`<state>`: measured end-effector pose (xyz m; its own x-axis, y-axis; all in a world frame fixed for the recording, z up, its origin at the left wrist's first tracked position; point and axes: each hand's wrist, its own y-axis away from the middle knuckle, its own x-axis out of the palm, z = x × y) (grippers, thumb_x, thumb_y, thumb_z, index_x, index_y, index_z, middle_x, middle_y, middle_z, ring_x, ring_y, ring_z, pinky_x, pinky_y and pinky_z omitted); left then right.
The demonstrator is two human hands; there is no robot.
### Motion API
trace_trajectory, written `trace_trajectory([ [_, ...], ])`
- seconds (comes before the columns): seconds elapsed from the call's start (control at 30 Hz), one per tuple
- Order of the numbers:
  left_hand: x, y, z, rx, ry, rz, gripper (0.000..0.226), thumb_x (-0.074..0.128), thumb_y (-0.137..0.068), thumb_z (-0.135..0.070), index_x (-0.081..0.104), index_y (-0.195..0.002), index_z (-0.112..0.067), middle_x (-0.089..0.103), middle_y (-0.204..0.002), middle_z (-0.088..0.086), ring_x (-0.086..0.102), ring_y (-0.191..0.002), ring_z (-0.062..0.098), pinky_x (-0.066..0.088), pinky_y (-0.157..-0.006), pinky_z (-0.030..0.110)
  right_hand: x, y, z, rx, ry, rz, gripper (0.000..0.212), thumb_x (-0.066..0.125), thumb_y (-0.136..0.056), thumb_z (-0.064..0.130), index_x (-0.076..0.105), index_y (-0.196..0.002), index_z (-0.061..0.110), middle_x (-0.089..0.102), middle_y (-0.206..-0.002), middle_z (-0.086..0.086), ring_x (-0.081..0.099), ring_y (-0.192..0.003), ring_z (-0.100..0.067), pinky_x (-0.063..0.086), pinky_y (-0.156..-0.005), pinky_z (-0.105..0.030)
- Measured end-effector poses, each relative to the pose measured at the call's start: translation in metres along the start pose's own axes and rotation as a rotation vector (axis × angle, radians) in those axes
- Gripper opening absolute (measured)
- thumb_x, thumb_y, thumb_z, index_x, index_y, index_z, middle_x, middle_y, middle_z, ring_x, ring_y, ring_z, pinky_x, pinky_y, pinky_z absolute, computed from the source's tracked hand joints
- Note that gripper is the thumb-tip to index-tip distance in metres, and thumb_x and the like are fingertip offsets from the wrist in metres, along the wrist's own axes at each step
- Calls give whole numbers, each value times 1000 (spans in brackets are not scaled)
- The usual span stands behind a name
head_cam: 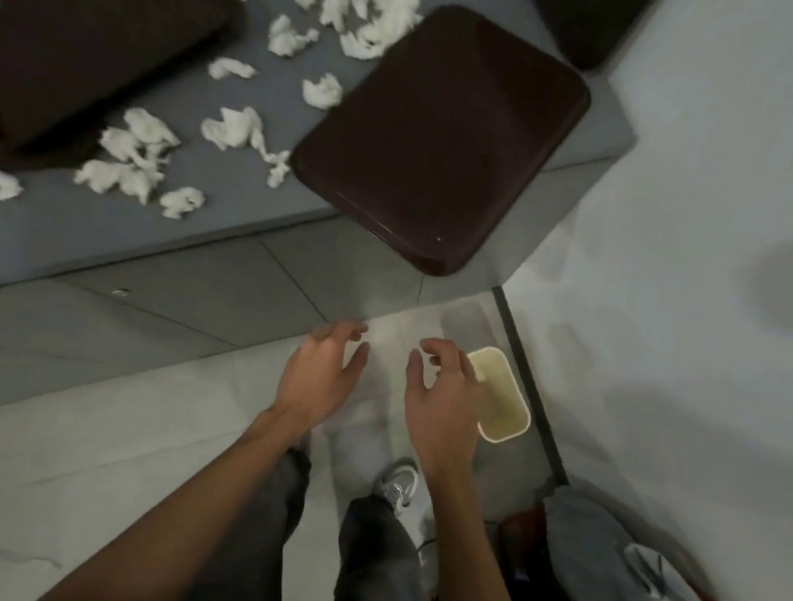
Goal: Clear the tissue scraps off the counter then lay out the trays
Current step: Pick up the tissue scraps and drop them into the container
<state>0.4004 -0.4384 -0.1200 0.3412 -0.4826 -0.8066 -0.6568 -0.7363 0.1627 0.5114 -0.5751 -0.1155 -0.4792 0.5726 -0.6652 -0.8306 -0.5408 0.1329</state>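
Observation:
Several white tissue scraps [127, 157] lie scattered over the grey counter [94, 223], between two dark brown trays. One tray [439, 136] lies upside down, its near corner hanging over the counter's front edge. The other tray [83, 27] sits at the far left on top of another. My left hand [320, 376] and my right hand [442, 396] hover side by side below the counter, over the floor, fingers loosely curled and holding nothing. A small cream bin [502, 398] stands on the floor just right of my right hand.
A white wall [716, 239] closes the right side. A third dark tray [584, 13] shows at the counter's far right corner. Grey cloth over a red-rimmed object [640, 580] sits at lower right. My legs and a shoe [397, 485] stand on pale floor tiles.

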Motion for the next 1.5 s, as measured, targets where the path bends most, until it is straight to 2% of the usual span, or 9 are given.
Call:
trace_trajectory([
  [0.17, -106, 21, 33, -77, 87, -184, 22, 63, -98, -25, 66, -120, -21, 73, -116, -4, 69, -105, 17, 59, -86, 40, 12, 10, 105, -176, 10, 94, 11, 64, -100, 35, 65, -110, 30, 67, -102, 10, 62, -93, -9, 55, -80, -27],
  [0.37, -207, 24, 92, -214, 131, -331, 16, 67, -97, -23, 68, -113, -21, 75, -111, 2, 71, -97, 25, 58, -79, 36, 62, 9, 218, -353, 18, 251, 8, 64, -101, 35, 66, -107, 30, 66, -104, 10, 59, -89, 0, 39, -76, -4],
  [0.53, -269, 9, 158, -227, 147, -373, 16, 68, -96, -20, 68, -112, -23, 75, -107, 0, 71, -96, 20, 56, -78, 32, 120, 5, 294, -431, 10, 273, 4, 65, -100, 30, 66, -104, 29, 66, -101, 10, 61, -90, -4, 43, -77, -11],
  [0.7, -315, -16, 224, -237, 128, -353, 18, 64, -98, -25, 65, -116, -25, 72, -109, -4, 70, -97, 22, 59, -81, 40, 182, 2, 345, -473, 60, 300, 4, 64, -101, 30, 66, -104, 28, 67, -100, 9, 63, -87, -5, 56, -76, -23],
  [0.87, -348, -42, 271, -178, 14, -304, 29, 63, -98, -20, 59, -126, -20, 62, -125, 5, 63, -106, 30, 58, -79, 46, 222, -2, 375, -463, 111, 292, 4, 64, -100, 28, 65, -103, 29, 68, -101, 9, 65, -88, -8, 58, -76, -29],
  [1.07, -358, -80, 310, -139, -100, -241, 40, 63, -93, -11, 51, -130, -20, 50, -131, 8, 51, -118, 33, 56, -84, 47, 237, -10, 383, -440, 161, 279, 4, 63, -100, 26, 64, -102, 29, 67, -99, 7, 66, -88, -12, 58, -77, -34],
  [1.23, -348, -101, 332, -121, -125, -152, 38, 60, -94, -9, 49, -129, -21, 35, -145, 7, 47, -124, 35, 60, -81, 50, 232, -19, 379, -414, 208, 241, 6, 61, -101, 24, 64, -103, 29, 66, -98, 6, 63, -86, -12, 55, -72, -31],
  [1.37, -338, -106, 343, -61, -135, -192, 30, 65, -91, 1, 56, -117, -10, 37, -144, 11, 54, -114, 33, 58, -85, 44, 227, -28, 368, -355, 215, 206, 8, 61, -100, 24, 66, -105, 28, 68, -101, 5, 65, -89, -14, 56, -75, -32],
  [1.5, -333, -107, 349, -36, -135, -159, 17, 65, -94, 0, 66, -111, -1, 52, -128, 14, 54, -110, 33, 57, -85, 48, 221, -46, 353, -269, 221, 165, 13, 62, -100, 25, 66, -112, 30, 68, -111, 2, 68, -86, -16, 58, -79, -33],
])
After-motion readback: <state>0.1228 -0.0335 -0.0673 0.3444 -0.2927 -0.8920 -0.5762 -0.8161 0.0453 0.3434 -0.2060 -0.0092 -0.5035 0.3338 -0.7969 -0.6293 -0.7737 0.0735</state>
